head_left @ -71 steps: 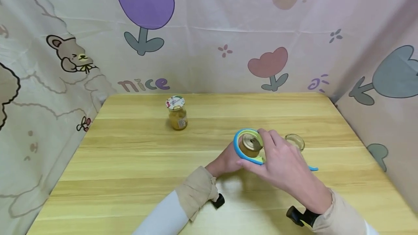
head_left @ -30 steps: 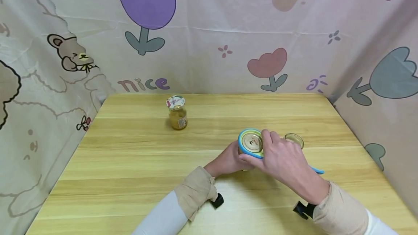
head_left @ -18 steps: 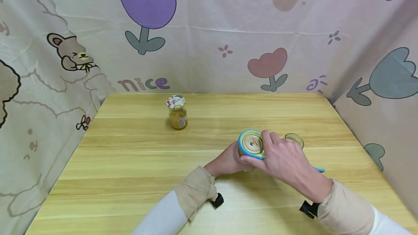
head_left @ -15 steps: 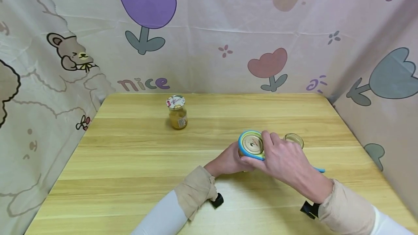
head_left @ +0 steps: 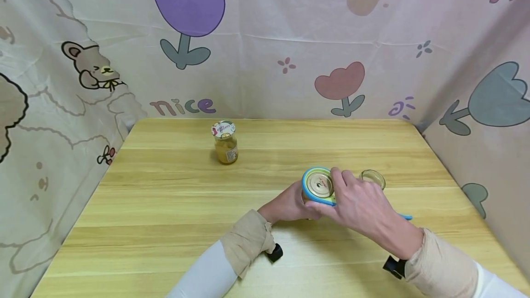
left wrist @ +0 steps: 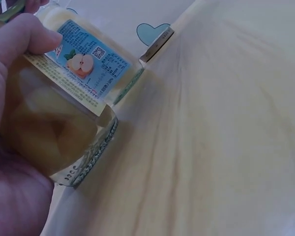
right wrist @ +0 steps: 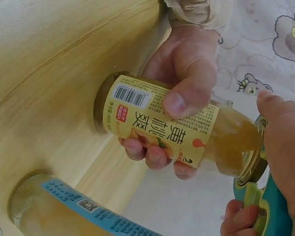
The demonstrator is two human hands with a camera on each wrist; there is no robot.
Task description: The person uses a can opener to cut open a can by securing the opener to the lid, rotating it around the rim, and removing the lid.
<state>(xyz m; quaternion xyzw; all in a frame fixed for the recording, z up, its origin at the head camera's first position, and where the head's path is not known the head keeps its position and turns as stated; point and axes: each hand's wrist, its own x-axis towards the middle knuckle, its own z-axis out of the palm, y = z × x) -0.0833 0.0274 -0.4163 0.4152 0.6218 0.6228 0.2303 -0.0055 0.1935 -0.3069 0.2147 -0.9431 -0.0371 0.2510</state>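
Observation:
A glass jar with a yellow label (right wrist: 137, 110) stands on the table, tilted slightly in the head view. My left hand (head_left: 285, 203) grips its body, thumb on one side and fingers round the other. A blue and green jar opener (head_left: 304, 186) rings the jar's gold lid (head_left: 320, 184). My right hand (head_left: 364, 206) grips the opener at the right of the lid, and the blue tip of its handle shows beyond the wrist. Just behind my right hand is a second glass jar (head_left: 373, 177) with a blue label; its body shows in both wrist views.
A third jar (head_left: 226, 148), with a white patterned lid, stands upright at the back left of the wooden table (head_left: 165, 224). A loose metal lid (left wrist: 157, 45) lies on the table in the left wrist view. Printed cloth (head_left: 256, 77) hangs behind the table.
Since the earliest frame the opener's ring has come to sit closely round the lid, and its handle tip has shifted right. Over the last second both hands have barely moved.

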